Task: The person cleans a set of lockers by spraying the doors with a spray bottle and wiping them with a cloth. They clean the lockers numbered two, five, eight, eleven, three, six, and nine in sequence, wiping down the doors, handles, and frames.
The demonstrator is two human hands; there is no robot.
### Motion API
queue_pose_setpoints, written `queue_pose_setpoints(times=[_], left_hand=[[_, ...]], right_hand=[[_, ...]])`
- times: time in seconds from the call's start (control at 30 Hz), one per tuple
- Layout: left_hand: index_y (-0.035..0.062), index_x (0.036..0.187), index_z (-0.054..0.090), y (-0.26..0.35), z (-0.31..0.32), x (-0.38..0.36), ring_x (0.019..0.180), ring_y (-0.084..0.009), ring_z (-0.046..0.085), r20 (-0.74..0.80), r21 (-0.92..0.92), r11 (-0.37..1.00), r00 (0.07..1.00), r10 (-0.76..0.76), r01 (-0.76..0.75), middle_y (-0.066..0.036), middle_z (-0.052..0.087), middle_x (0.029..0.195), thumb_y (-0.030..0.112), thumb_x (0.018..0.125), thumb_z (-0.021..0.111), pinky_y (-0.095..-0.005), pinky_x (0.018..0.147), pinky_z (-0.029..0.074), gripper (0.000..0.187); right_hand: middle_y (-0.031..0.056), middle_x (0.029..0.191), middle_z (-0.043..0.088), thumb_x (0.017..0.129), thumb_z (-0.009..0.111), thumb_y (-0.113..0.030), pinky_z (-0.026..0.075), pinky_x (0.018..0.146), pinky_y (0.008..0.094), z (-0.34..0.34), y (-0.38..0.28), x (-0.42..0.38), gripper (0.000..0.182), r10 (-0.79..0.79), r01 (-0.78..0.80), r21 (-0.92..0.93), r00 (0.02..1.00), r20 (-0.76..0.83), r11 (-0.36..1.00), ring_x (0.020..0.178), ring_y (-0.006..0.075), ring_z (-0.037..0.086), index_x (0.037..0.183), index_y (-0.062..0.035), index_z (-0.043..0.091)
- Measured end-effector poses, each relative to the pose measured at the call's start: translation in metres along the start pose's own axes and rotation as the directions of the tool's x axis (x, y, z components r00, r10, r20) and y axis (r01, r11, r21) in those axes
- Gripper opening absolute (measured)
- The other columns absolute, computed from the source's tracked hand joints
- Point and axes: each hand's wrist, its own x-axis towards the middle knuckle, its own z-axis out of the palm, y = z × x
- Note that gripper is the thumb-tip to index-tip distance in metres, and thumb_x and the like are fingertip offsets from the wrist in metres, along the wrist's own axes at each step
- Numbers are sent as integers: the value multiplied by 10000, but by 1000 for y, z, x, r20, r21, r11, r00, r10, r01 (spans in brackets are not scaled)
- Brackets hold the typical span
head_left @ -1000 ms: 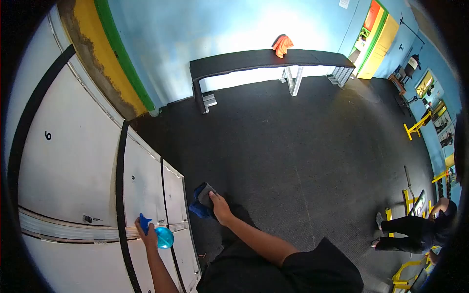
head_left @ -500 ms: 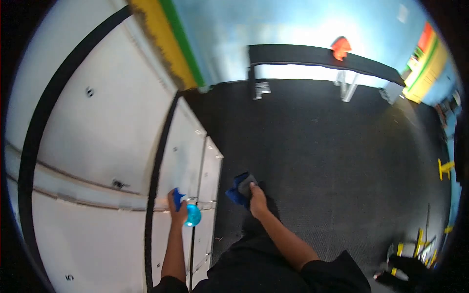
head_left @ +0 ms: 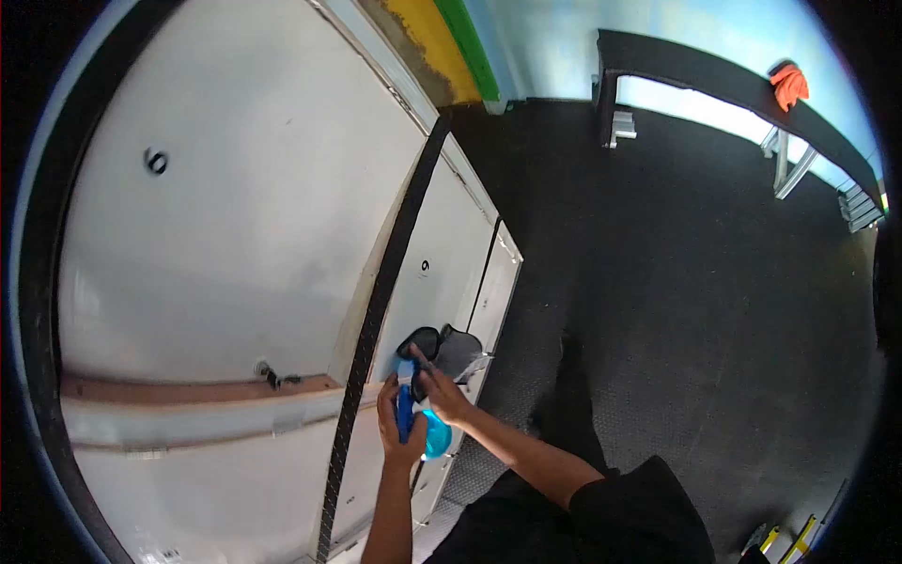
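My left hand (head_left: 398, 434) is wrapped around the blue trigger head of a spray bottle (head_left: 437, 436), whose clear body shows turquoise liquid. Close above it, my right hand (head_left: 443, 395) grips a grey cloth with dark edges (head_left: 458, 353), its folds spreading past the fingers. Hands, bottle and cloth all overlap the white locker door marked 6 (head_left: 434, 235) in this view. The right fingers reach across to the front of the spray head.
A larger white locker door (head_left: 235, 216) with a lock fills the left side, framed by black trim (head_left: 376, 329). Dark textured flooring (head_left: 676, 282) lies to the right. Against the blue wall stands a black bench (head_left: 686, 70) with an orange cloth (head_left: 789, 86) on it.
My right hand has moved left with the cloth, from over the floor to beside the spray bottle. The view has shifted, bringing the lockers nearer and the bench further right.
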Motion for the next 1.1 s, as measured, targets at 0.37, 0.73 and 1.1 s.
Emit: queue_pose_setpoints(times=[0.37,0.73,1.1], left_hand=[[-44,1480,359,26,-13,12,1367,-358,442,51,49,988,987,-152,149,-250,432,1501,94,840,590,-443,1126,365,694],[-44,1455,382,34,25,41,1273,-274,490,90,13,980,976,-197,197,-225,416,1520,137,868,628,-377,1021,419,661],[-52,1282,469,34,16,43,1304,-412,501,114,18,983,976,-184,183,-324,409,1469,96,871,625,-451,986,494,464]], right_hand=[[289,1578,297,843,538,-416,196,1207,583,-19,-7,129,810,-621,403,-785,783,30,470,1465,485,273,1492,34,362],[237,1632,219,904,386,-102,204,1225,476,-143,-54,235,687,-606,271,-566,557,-568,779,1493,428,242,1573,-11,260],[213,1593,312,1065,310,-168,196,1224,381,-184,11,258,500,-299,132,-271,535,-790,953,1490,328,272,1526,27,316]])
